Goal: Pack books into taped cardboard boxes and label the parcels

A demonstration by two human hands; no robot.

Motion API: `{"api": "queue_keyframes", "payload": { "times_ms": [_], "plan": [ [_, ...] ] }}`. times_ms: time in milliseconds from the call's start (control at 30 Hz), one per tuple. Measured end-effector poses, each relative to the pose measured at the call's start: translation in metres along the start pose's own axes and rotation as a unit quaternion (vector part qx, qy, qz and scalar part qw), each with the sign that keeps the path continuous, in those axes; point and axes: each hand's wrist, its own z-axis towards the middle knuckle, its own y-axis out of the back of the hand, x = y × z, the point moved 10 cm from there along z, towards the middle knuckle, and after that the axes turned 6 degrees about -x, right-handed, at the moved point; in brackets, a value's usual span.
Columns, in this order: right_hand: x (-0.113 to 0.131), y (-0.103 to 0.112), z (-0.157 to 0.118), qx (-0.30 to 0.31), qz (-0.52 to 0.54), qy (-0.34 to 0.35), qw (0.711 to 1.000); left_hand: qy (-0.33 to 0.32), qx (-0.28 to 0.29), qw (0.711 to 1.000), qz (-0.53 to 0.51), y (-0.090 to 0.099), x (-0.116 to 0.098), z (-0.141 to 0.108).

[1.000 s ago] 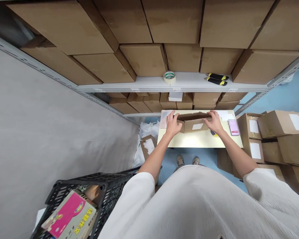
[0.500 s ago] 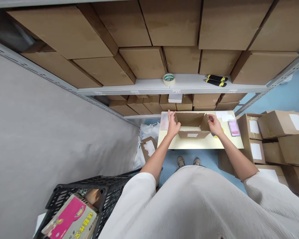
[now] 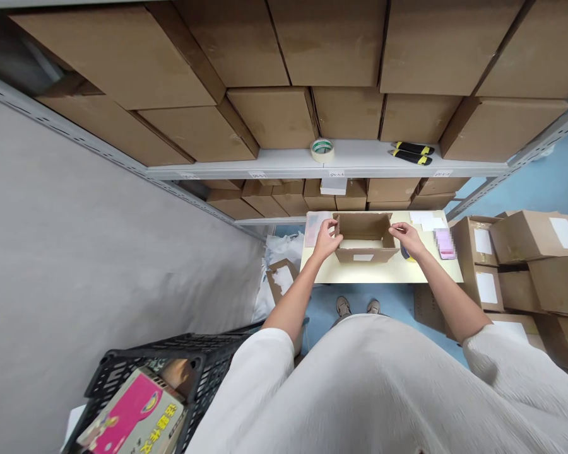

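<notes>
An open-topped cardboard box with a white label on its near side stands on the pale yellow table. Its inside shows a whitish bottom. My left hand is closed on the box's left wall, thumb inside the near corner. At the right wall, my right hand pinches the upper edge between thumb and fingers. Partly hidden beneath my right wrist lies a roll of tape, dark and yellow. A pinkish sheet lies at the table's left end.
White papers and a purple pack lie on the table's right. A tape roll and black-yellow cutters rest on the shelf among cartons. More cartons are stacked to the right. A black crate holds a printed box.
My right hand has shifted slightly left and up onto the box's right edge. My left fingers have curled down onto the left wall. The box has turned or shifted a little.
</notes>
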Motion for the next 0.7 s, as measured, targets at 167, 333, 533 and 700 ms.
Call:
{"api": "queue_keyframes", "payload": {
  "times_ms": [167,333,533,700],
  "plan": [
    [-0.007,-0.004,0.002,0.016,-0.064,0.035,0.997,-0.009,0.064,0.997,0.038,-0.004,-0.003,-0.006],
    [-0.026,-0.002,0.014,0.011,-0.072,0.012,0.997,0.019,0.071,0.997,0.012,0.005,0.005,-0.010],
    [-0.021,-0.007,0.023,0.068,-0.062,0.050,0.994,0.022,0.200,0.976,-0.081,-0.007,0.018,-0.021],
    [-0.022,-0.012,0.025,0.088,-0.036,0.043,0.995,-0.001,0.192,0.977,-0.097,-0.007,0.029,-0.023]
  ]
}}
